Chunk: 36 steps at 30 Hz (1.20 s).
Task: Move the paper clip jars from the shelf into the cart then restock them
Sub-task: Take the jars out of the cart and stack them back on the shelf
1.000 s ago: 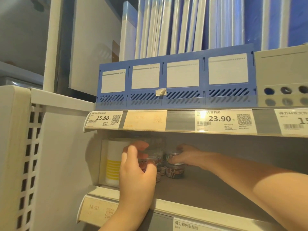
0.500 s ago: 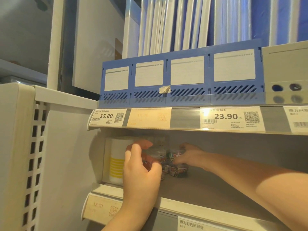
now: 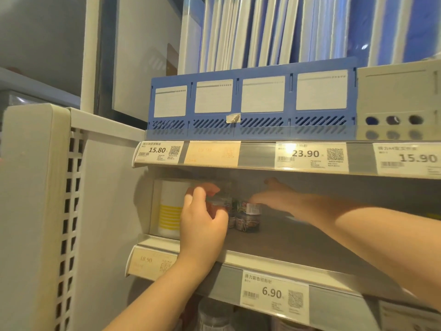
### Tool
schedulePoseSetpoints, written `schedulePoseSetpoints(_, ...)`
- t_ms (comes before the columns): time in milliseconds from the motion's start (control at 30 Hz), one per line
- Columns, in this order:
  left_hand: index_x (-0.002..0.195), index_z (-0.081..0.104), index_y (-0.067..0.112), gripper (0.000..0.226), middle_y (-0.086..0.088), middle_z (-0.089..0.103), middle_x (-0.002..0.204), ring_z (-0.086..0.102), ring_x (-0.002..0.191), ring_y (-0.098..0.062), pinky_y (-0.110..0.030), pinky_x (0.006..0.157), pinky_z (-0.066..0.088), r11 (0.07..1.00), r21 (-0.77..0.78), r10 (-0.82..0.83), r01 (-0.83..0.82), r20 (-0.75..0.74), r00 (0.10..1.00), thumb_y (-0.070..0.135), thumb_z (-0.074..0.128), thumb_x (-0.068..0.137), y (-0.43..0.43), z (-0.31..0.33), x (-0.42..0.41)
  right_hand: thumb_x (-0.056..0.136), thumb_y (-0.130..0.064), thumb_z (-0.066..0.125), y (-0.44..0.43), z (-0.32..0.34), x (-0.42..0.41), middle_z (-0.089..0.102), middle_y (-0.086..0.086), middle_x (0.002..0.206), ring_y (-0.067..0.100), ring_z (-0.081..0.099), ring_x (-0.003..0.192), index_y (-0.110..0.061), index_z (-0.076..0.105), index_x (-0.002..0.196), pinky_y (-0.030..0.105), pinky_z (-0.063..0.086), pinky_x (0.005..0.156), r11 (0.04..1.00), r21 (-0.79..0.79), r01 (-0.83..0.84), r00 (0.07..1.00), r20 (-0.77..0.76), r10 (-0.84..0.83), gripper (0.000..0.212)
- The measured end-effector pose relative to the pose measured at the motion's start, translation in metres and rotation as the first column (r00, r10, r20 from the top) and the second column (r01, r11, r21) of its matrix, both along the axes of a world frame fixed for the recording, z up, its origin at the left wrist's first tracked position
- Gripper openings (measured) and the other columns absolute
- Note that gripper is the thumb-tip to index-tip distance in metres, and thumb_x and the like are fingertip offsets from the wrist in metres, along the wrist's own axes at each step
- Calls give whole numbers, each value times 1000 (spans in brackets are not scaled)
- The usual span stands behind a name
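On the grey shelf [image 3: 298, 242], gripped 1 paper clip jar [image 3: 220, 203] with the left hand [image 3: 202, 220] and touched the stacked jars [image 3: 247, 222] beside it with the blurred right hand [image 3: 276, 199], grip unclear.

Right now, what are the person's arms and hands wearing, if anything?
Nothing visible: no sleeves or cuffs enter the frame. The left hand shows no glove, ring or watch. The right hand is motion-blurred, but no glove or band shows there either.
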State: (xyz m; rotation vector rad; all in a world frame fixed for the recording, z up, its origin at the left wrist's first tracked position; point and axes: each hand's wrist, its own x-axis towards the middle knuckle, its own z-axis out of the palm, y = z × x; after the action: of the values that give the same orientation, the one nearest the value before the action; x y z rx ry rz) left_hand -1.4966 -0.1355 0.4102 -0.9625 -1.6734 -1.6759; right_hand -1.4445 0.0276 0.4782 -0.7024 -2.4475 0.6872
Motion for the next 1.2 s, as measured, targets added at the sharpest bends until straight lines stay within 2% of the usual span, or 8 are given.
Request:
schedulePoseSetpoints(267, 86, 50, 22, 24, 4, 49, 85, 46, 69, -11, -16, 58, 31, 997, -71, -15, 14, -23, 1000, -1, 52, 80, -11, -2, 37, 91, -33, 53, -47, -6, 96, 51, 0, 134, 17, 50, 116, -24, 41, 135, 26, 39, 94, 931, 364, -16, 995, 99, -21, 47)
schedulePoseSetpoints(400, 82, 51, 27, 24, 7, 52, 85, 49, 75, -7, -11, 64, 35, 971, -151, -202, 186, -103, 974, 3, 56, 81, -21, -15, 98, 92, -36, 47, -89, -17, 179, 62, -10, 114, 14, 54, 108, -30, 49, 124, 32, 37, 94, 708, 707, 13, 998, 38, -57, 33)
schedulePoseSetpoints(467, 82, 54, 24, 18, 7, 56, 83, 50, 72, -6, -13, 64, 37, 930, -216, -326, 296, -119, 938, 6, 56, 82, -30, -21, 131, 92, -37, 46, -111, -27, 220, 63, -12, 110, 14, 55, 106, -30, 53, 119, 32, 37, 94, 663, 748, 34, 997, 17, -71, 29)
schedulePoseSetpoints(667, 75, 55, 27, 18, 9, 58, 65, 51, 63, -3, -13, 58, 37, 729, -356, -645, 585, -71, 761, 12, 58, 85, -72, -72, 228, 89, -42, 42, -201, -81, 373, 61, -21, 105, -3, 53, 94, -35, 57, 115, 15, 40, 75, 793, 594, 134, 977, 52, -205, 31)
schedulePoseSetpoints(800, 76, 57, 27, 20, 9, 58, 67, 51, 60, -4, -15, 56, 38, 472, -446, -847, 761, 12, 532, 12, 57, 88, -105, -111, 303, 87, -44, 43, -275, -135, 463, 56, -31, 99, -21, 49, 87, -45, 53, 107, 4, 38, 72, 839, 436, 325, 930, 15, -368, 22)
schedulePoseSetpoints(900, 72, 54, 33, 26, 8, 58, 63, 50, 59, -2, -12, 55, 36, 338, -505, -916, 794, 16, 400, 12, 59, 87, -136, -138, 369, 84, -48, 41, -332, -168, 517, 57, -28, 99, -15, 52, 86, -47, 50, 104, 6, 39, 69, 828, 316, 463, 864, 49, -501, 22)
schedulePoseSetpoints(1033, 72, 54, 33, 25, 13, 56, 63, 49, 58, 1, -10, 54, 33, 116, -519, -977, 847, 93, 191, 14, 58, 88, -182, -164, 463, 84, -44, 45, -410, -196, 585, 63, -21, 92, -5, 56, 85, -35, 59, 109, 14, 42, 71, 723, 225, 653, 743, -3, -670, 31)
schedulePoseSetpoints(1200, 73, 53, 31, 15, 6, 59, 70, 53, 65, -9, -17, 55, 36, -127, -549, -988, 826, 148, -54, 22, 53, 85, -236, -199, 574, 87, -31, 55, -502, -238, 675, 59, -25, 85, -13, 55, 77, -32, 62, 105, 4, 38, 68, 482, 78, 873, 487, -81, -869, 20)
